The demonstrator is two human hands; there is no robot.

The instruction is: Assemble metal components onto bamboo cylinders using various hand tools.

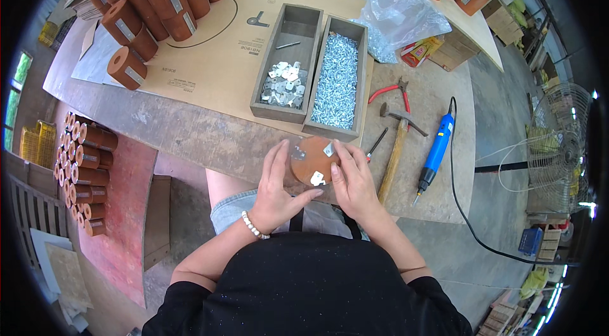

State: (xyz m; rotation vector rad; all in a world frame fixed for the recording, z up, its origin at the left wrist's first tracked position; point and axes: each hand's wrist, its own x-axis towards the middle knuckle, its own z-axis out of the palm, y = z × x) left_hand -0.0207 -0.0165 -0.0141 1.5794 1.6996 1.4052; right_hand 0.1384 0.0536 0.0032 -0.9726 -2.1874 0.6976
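A round reddish-brown wooden piece (311,163) is between my hands at the table's front edge, its flat round face upward. Small metal plates lie near its rim: a white one (318,178) at the near side, another beside my right fingers, and a greyer one at the left. My left hand (277,187) wraps its left side, thumb stretched below the near rim. Gripping the right side is my right hand (350,178), with its thumb by the edge of the face. What the fingertips press on underneath is hidden.
Beyond my hands stand two wooden trays, one with small metal plates (283,85), one full of screws (336,85). To the right lie red-handled pliers (401,92), a hammer (394,158), a screwdriver (377,144) and a blue corded electric screwdriver (436,152). Brown cylinders (168,0) are stacked far left.
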